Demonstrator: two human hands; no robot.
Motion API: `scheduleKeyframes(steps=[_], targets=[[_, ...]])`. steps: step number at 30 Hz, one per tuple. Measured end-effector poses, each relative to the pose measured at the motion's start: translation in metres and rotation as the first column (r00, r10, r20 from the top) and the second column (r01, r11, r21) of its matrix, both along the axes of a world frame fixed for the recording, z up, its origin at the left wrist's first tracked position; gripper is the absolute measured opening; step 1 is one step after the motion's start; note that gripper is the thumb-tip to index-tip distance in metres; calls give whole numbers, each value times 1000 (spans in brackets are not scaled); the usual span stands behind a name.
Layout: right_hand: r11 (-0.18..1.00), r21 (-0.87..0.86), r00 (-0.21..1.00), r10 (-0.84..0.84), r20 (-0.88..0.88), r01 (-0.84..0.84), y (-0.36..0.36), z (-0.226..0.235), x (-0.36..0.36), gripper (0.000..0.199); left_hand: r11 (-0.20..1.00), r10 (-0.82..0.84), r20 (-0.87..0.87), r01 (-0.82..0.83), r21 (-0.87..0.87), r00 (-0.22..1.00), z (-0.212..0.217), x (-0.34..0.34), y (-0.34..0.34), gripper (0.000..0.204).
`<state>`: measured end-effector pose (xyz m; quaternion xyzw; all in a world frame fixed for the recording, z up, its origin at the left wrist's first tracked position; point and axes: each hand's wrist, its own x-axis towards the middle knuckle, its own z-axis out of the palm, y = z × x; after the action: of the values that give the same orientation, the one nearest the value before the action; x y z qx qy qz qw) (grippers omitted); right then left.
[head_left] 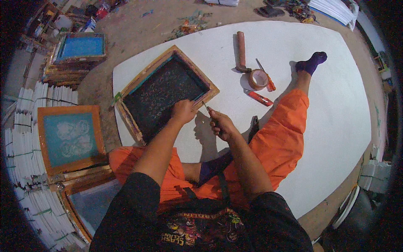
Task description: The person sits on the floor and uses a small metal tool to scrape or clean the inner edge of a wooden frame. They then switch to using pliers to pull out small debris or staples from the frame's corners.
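A wooden screen-printing frame [138, 80] with dark mesh lies tilted on a white board [331, 113] on the floor. My left hand [183, 111] presses down on the frame's near right corner, fingers curled on the mesh and wood. My right hand [221, 124] grips a thin pointed tool [206, 106] whose tip points at the frame's corner edge, just right of my left hand. I sit on the board in orange trousers and purple socks.
A wooden-handled hammer [241, 50], a roll of tape [258, 79], a red cutter [260, 98] and another thin tool [267, 77] lie on the board beyond my hands. More framed screens [69, 136] [79, 48] rest on paper stacks [23, 138] at left.
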<state>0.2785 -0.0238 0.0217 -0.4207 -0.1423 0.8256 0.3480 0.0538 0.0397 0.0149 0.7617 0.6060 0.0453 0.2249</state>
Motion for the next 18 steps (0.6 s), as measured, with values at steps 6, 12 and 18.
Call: scheduleKeyframes(steps=[6,12,18], targets=[[998,-4,998,55,12,-55,2,5,1,42,1000,12,-13,-12,28,1000,-7,-3,0,35],[841,329,631,19,776,-430,-8,47,11,50,1000,24,-23,-24,15,999,6,3,-3,41],[794,307,359,-120,926,-526,-7,37,-12,44,988,16,-7,-14,155,1000,-11,-2,-4,43]])
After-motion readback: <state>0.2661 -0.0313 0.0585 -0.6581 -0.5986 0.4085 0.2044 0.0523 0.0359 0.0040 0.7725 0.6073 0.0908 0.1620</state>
